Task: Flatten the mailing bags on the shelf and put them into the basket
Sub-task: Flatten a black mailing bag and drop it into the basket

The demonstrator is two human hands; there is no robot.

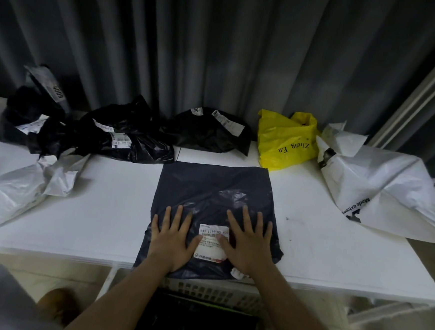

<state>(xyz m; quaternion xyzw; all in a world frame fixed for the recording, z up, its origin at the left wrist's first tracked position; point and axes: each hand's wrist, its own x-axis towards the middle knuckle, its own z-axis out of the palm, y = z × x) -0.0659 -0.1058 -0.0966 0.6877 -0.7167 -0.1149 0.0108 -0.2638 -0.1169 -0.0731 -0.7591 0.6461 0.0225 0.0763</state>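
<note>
Both hands, left [171, 242] and right [247, 245], press flat-fingered on the dark mailing bag [215, 193]. Its near edge overhangs the shelf [102, 221]. Risk: slick plastic slides off, missing the basket [216, 295] below.

- I am reading "642 L714 00 40" on the white shipping label [212, 242] of the dark mailing bag [215, 190] at frame centre.
- The yellow bag [283, 144] is showing "Zheng Fa", upside down.
- The white bag [381, 188] at right is showing "Made extrem…".
- A tag [57, 92] at upper left is showing "6004".
</note>
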